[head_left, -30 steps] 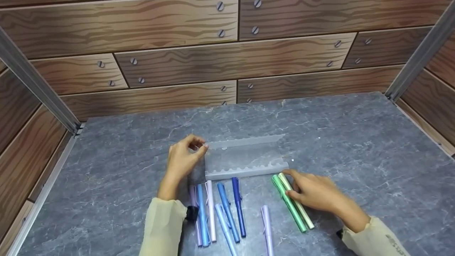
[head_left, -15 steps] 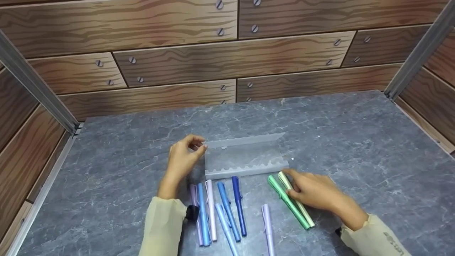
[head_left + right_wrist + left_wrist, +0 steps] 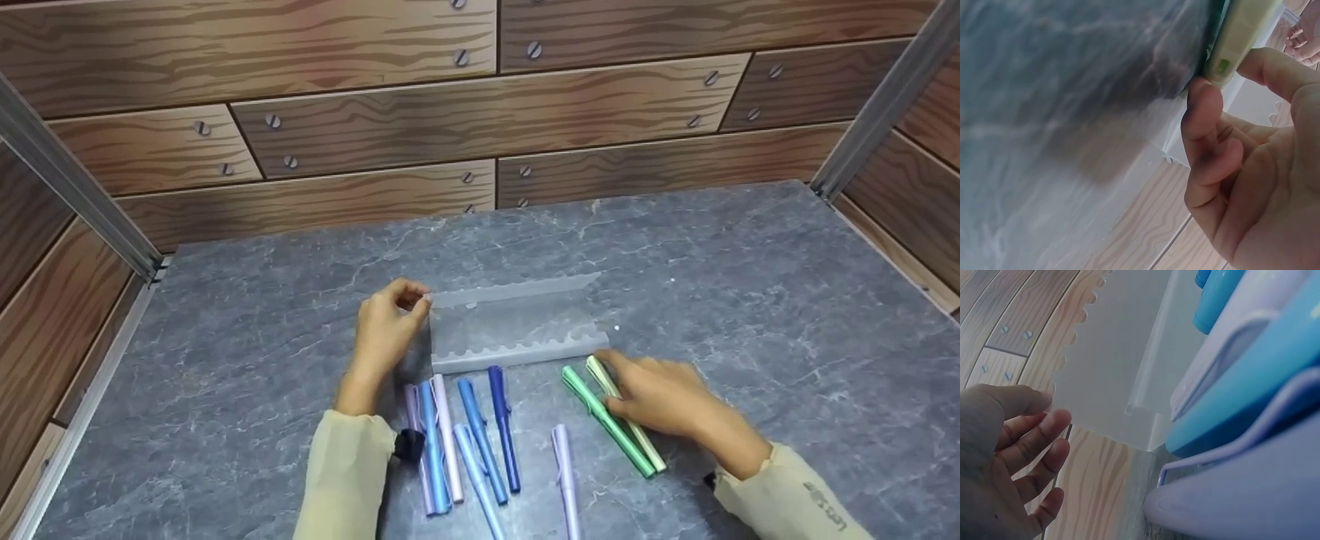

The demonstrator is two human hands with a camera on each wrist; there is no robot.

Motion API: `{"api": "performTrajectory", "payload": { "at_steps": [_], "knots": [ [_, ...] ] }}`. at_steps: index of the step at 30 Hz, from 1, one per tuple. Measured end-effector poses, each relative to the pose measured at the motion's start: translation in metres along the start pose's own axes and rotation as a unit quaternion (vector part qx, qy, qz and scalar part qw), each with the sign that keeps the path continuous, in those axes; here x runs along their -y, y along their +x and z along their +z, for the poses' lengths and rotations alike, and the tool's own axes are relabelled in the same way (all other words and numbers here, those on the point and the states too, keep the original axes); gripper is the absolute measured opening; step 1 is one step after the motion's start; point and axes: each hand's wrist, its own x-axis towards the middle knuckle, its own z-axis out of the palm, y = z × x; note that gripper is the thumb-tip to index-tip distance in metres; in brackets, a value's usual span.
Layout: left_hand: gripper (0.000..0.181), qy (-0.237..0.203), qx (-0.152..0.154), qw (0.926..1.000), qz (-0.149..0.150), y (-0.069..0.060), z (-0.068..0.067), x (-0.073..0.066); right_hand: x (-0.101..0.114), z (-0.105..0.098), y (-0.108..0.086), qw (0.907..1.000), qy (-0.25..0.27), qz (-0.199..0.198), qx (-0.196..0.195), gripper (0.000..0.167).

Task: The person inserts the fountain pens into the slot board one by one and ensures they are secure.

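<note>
Left hand (image 3: 385,330) — thumb and forefinger brought together, the other fingers loosely curled — pinches the far left corner of the clear notched tray (image 3: 521,355), flat on the grey tabletop (image 3: 750,300). Right hand (image 3: 664,394), thumb and fingers bent inward, grips the cream pen (image 3: 646,444) near the tray's near right corner, beside the green pen (image 3: 607,421)

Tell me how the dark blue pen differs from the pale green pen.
The dark blue pen is much darker than the pale green pen. The right hand pinches the pale green pen, while neither hand touches the dark blue pen. In the head view, the pale green pen slants more than the dark blue pen. Both are slim, one end near the clear plastic holder.
</note>
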Motion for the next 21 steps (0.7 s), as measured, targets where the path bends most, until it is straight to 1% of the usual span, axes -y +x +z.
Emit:
{"api": "performTrajectory", "payload": {
  "at_steps": [6, 13, 17, 21],
  "knots": [
    [0.009, 0.002, -0.005, 1.0, 0.005, 0.0006, -0.0007, -0.0004, -0.0004, -0.0002, 0.0014, 0.9999, 0.01, 0.0, 0.003, 0.06],
    [0.01, 0.007, 0.004, 1.0, 0.004, 0.0001, -0.001, -0.0013, -0.002, -0.0013, 0.0004, 0.9999, 0.017, 0.0, -0.003, 0.063],
    [0.01, 0.01, -0.002, 0.9999, 0.005, 0.0006, -0.0008, -0.0012, -0.0028, -0.0037, -0.0009, 0.9993, 0.037, -0.008, -0.002, 0.063],
    [0.01, 0.009, -0.002, 1.0, 0.001, 0.0006, -0.001, -0.0011, -0.0041, -0.0094, -0.0024, 0.9978, 0.063, -0.016, 0.009, 0.062]
  ]
}}
